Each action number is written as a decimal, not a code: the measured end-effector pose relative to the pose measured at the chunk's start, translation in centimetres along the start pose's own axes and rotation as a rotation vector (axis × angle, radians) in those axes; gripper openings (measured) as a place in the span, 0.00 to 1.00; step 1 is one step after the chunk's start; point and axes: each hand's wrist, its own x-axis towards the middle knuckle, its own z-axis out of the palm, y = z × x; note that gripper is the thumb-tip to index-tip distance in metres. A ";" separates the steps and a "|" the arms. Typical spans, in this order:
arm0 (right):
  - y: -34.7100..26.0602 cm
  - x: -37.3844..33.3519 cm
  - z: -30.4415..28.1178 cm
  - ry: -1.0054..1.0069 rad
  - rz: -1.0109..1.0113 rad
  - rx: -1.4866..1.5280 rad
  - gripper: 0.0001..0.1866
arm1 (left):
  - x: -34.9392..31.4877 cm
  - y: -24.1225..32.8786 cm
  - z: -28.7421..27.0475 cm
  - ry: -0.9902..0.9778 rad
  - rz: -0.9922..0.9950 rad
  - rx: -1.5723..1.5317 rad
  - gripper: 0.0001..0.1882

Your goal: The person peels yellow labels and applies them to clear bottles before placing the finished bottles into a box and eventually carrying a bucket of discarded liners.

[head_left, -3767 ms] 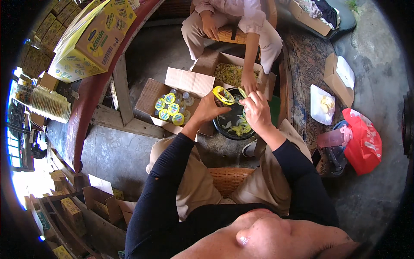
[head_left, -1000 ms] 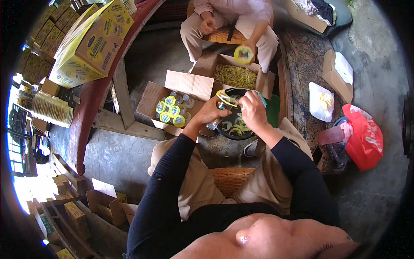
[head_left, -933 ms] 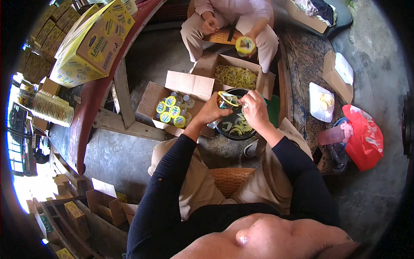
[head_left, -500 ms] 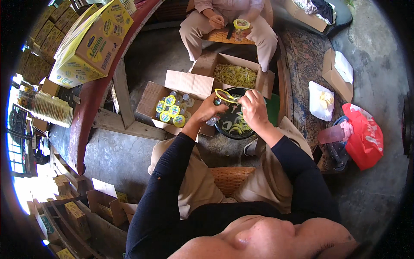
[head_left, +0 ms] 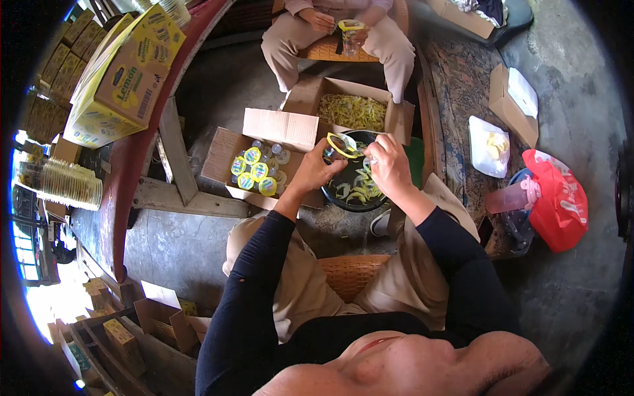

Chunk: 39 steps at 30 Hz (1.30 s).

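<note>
My left hand (head_left: 312,173) is wrapped round a cup (head_left: 342,145) with a yellow rim, tilted over a dark round basin (head_left: 338,200). Close to the rim, my right hand (head_left: 391,168) has its fingers pinched together; what they hold is too small to make out. Curled yellow-green strips (head_left: 360,190) lie in the basin. To the left, an open cardboard box (head_left: 219,157) contains several clear cups with yellow-edged lids (head_left: 257,171). Beyond the basin, another carton (head_left: 306,97) is filled with thin yellow strips (head_left: 353,112).
Across from me a seated person (head_left: 333,20) holds a yellow-rimmed cup (head_left: 350,36). A large yellow carton (head_left: 125,79) and stacked clear cups (head_left: 72,181) are on the left-hand table. On the right are a pink bottle (head_left: 508,198), a red bag (head_left: 558,201) and a white tray (head_left: 485,155).
The cup in my left hand has tipped, its rim now facing more toward me. My right hand stays beside the rim. The whole view has shifted slightly.
</note>
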 end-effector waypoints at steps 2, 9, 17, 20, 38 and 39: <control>-0.1 0.0 0.0 0.005 -0.036 -0.028 0.09 | 0.0 0.5 -0.1 -0.048 -0.146 -0.146 0.24; 0.1 0.0 0.6 -0.022 -0.038 -0.050 0.10 | -0.3 1.8 -0.4 -0.180 -0.362 -0.347 0.23; 0.8 -0.3 -0.2 -0.051 0.226 0.119 0.09 | 0.4 -0.4 0.3 0.029 0.103 0.179 0.27; 0.5 -0.1 -0.4 -0.034 0.153 0.082 0.09 | 0.3 0.1 0.1 0.060 0.069 0.169 0.25; 0.1 -0.1 0.8 -0.019 0.106 0.104 0.10 | -0.1 -0.5 0.7 -0.120 -0.311 -0.318 0.30; 0.7 -0.3 1.1 -0.026 0.165 0.145 0.09 | -0.1 -1.0 0.7 -0.064 -0.209 -0.165 0.28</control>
